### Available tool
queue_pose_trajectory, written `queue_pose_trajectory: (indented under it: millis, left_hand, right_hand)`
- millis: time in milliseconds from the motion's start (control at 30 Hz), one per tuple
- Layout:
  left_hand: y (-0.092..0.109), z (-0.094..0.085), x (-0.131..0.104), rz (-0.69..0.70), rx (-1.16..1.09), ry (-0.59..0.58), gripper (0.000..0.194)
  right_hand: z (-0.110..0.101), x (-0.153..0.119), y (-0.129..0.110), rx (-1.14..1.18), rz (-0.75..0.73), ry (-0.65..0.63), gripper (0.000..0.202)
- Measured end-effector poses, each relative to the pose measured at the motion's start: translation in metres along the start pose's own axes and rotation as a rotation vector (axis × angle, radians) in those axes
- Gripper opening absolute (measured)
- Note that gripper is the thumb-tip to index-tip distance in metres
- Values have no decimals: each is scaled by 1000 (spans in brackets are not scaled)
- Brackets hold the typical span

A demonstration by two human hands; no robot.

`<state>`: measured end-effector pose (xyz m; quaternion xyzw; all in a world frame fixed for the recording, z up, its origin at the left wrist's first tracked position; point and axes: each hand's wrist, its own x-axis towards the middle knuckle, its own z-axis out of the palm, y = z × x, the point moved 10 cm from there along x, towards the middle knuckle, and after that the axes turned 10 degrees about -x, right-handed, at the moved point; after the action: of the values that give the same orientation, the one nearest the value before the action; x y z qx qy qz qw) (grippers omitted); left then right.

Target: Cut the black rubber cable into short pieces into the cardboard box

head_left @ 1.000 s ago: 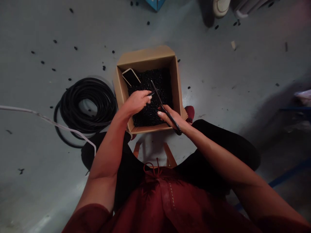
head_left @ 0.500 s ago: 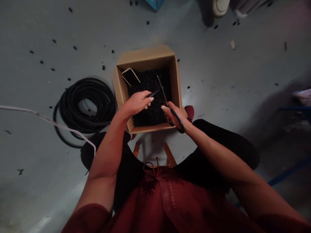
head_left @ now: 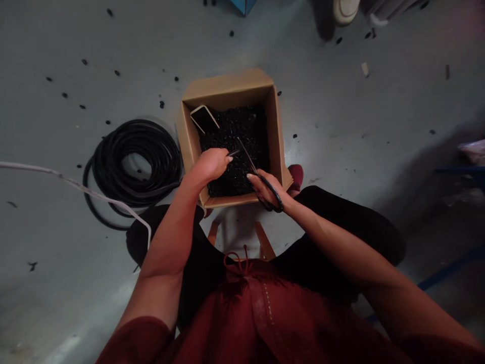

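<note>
Over an open cardboard box point(head_left: 280, 134), my left hand point(head_left: 214, 164) is closed on a thin black ribbed tube point(head_left: 234, 153), whose short end sticks out to the right. My right hand point(head_left: 267, 187) grips black-handled scissors point(head_left: 248, 155), the blades slanting up and left with their tips just beyond the tube's end. Many small black pieces point(head_left: 237, 177) fill the box below both hands. A dark-screened phone with a pale edge point(head_left: 205, 120) leans in the box's far left corner.
Left of the box lies a coil of black hose point(head_left: 109, 167); a pale cable point(head_left: 94, 193) crosses in front of it. Small black bits point(head_left: 117, 73) dot the floor. A shoe point(head_left: 345, 11) stands at the top right, and a wooden stool point(head_left: 265, 241) is beneath me.
Both hands have come slightly nearer to me and lower in view. The scissors have shifted left and down, and less of the ribbed tube now shows beyond my left fingers.
</note>
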<state>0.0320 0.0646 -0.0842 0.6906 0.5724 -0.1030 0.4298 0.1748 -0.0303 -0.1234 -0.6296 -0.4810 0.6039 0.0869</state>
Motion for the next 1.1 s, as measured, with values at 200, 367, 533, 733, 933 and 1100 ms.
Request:
queue_pose_trajectory:
  millis: [200, 367, 533, 733, 933, 1100]
  left_hand:
    - [9, -11, -3, 74, -118, 23, 26]
    - [17, -27, -9, 136, -344, 85, 23]
    - [20, -33, -11, 159, -457, 112, 25]
    - [22, -35, -12, 175, -492, 115, 26]
    - [26, -33, -14, 204, -465, 76, 26]
    - [25, -33, -14, 194, -453, 72, 27]
  right_hand:
    - [2, -1, 7, 286, 174, -9, 36]
    - [-12, 2, -11, 251, 49, 22, 36]
    - [-15, -2, -23, 198, -30, 8, 35]
    - [-18, -7, -35, 102, -89, 5, 27]
    - [-15, -9, -38, 90, -79, -29, 25]
    - [-16, -10, -39, 96, -76, -31, 23]
